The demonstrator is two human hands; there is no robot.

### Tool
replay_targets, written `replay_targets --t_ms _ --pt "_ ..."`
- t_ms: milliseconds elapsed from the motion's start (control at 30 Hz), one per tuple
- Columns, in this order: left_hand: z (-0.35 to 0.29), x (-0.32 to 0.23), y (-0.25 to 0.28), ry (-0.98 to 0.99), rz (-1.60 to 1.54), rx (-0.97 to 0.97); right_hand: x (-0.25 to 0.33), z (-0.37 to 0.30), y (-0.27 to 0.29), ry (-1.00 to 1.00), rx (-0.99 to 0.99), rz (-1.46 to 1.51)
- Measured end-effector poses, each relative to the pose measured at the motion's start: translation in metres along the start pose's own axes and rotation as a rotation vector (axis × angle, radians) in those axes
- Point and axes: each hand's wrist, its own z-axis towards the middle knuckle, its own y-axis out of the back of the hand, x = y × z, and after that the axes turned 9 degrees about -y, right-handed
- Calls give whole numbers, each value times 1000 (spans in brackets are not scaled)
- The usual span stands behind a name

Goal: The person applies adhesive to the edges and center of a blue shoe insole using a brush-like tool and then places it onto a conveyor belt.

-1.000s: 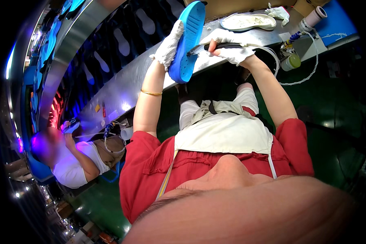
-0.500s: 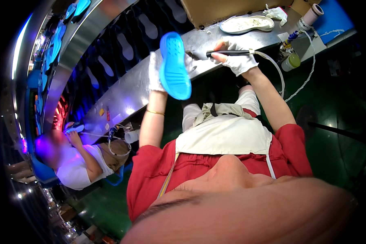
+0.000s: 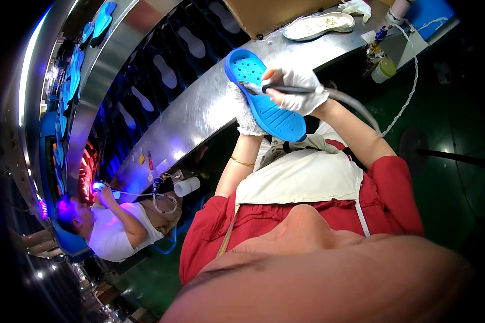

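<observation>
A bright blue shoe sole [image 3: 277,116] lies tilted in my left hand [image 3: 247,114], which wears a white glove and is closed on the sole's left edge; most of its fingers are hidden underneath. My right hand [image 3: 302,79], in a white glove with bare fingertips, grips a black-handled brush [image 3: 288,90] with a hose trailing from its rear end. The brush's pale tip is over the middle of the sole, at or very near its inner face. Both hands are held in front of my apron, by the edge of the metal bench [image 3: 199,110].
A white sole [image 3: 318,26] and a white glove [image 3: 355,7] lie on the bench beside a cardboard box [image 3: 275,13]. At right are a green-lidded jar [image 3: 383,70] and a blue bin [image 3: 428,19]. A conveyor [image 3: 164,70] carries soles; a co-worker [image 3: 116,231] sits at left.
The blue sole has moved right and turned its inner face toward me. My right hand has brought the brush left and down onto or just over it. The view has shifted slightly.
</observation>
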Motion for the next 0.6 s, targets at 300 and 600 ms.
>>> replay_targets --t_ms 300,600 --pt "4 -16 -10 -111 104 -225 -1 -4 -9 93 36 -307" --pt "18 -44 -4 -199 15 -128 8 -11 -8 -67 220 -217"
